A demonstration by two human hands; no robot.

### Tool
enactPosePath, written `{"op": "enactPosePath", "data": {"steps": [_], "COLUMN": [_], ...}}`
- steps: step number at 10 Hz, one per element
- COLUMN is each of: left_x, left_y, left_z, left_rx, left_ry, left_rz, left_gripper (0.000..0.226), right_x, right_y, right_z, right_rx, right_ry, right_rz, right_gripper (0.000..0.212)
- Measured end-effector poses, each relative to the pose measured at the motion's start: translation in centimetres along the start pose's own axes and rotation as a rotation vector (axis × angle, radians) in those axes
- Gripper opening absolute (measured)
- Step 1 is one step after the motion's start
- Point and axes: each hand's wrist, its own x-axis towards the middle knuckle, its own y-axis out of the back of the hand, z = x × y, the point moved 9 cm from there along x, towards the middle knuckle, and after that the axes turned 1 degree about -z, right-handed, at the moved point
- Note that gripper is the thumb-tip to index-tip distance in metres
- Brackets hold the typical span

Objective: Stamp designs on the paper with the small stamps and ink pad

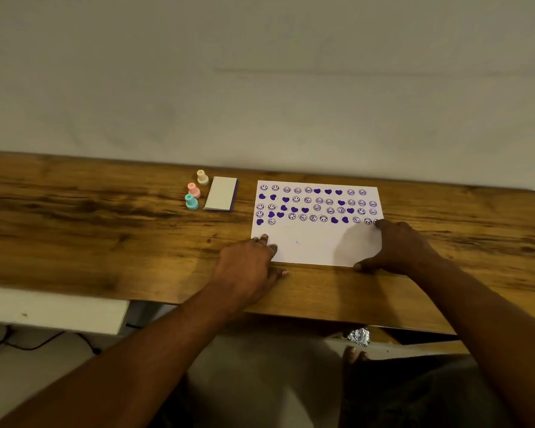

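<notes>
Across the wood table (105, 211) I see the paper (315, 242) lying right of centre, w/ four full rows of purple faces & hearts, a fifth just begun, near strip blank. L hand (247, 267) presses straight fingertips on the near-left corner. R hand (405, 248) lies spread on the right edge. Both hold nothing, prob. pinning the sheet flat. Left of the sheet sits the ink pad (221, 193), lid apparently down. Three stamps (193, 189) stand upright beside it, untouched.
</notes>
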Motion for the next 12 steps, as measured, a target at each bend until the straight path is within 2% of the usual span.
{"op": "enactPosePath", "data": {"steps": [4, 5, 6, 7, 8, 9, 10, 12], "left_x": [0.1, 0.3, 0.3, 0.6, 0.3, 0.6, 2.2, 5.1], "left_y": [0.1, 0.1, 0.7, 1.6, 2.4, 2.1, 0.6, 0.7], "left_z": [-0.3, -0.6, -1.2, -1.7, -2.2, -2.7, -3.9, -6.1], "left_rx": [-0.026, -0.029, -0.089, -0.149, -0.220, -0.258, -0.269, -0.322], "left_ry": [-0.007, -0.006, 0.005, 0.018, 0.029, 0.031, 0.056, 0.106], "left_rz": [0.022, 0.054, 0.124, 0.197, 0.305, 0.331, 0.240, 0.251], "left_gripper": [0.069, 0.067, 0.063, 0.061, 0.061, 0.069, 0.081, 0.086], "right_x": [0.5, 0.7, 0.6, 0.0, -0.2, 1.0, 2.8, 4.5], "right_y": [0.1, 0.7, 2.7, 4.9, 5.6, 4.1, 2.5, 3.3], "right_z": [0.3, 0.6, 0.1, -1.6, -4.3, -6.1, -6.6, -8.5], "right_rx": [0.045, 0.066, 0.040, 0.086, 0.148, 0.174, 0.219, 0.294], "right_ry": [-0.017, -0.022, 0.017, 0.131, 0.231, 0.227, 0.221, 0.282], "right_rz": [0.015, 0.041, 0.191, 0.404, 0.522, 0.531, 0.535, 0.664], "right_gripper": [0.126, 0.118, 0.108, 0.099, 0.094, 0.095, 0.092, 0.077]}}
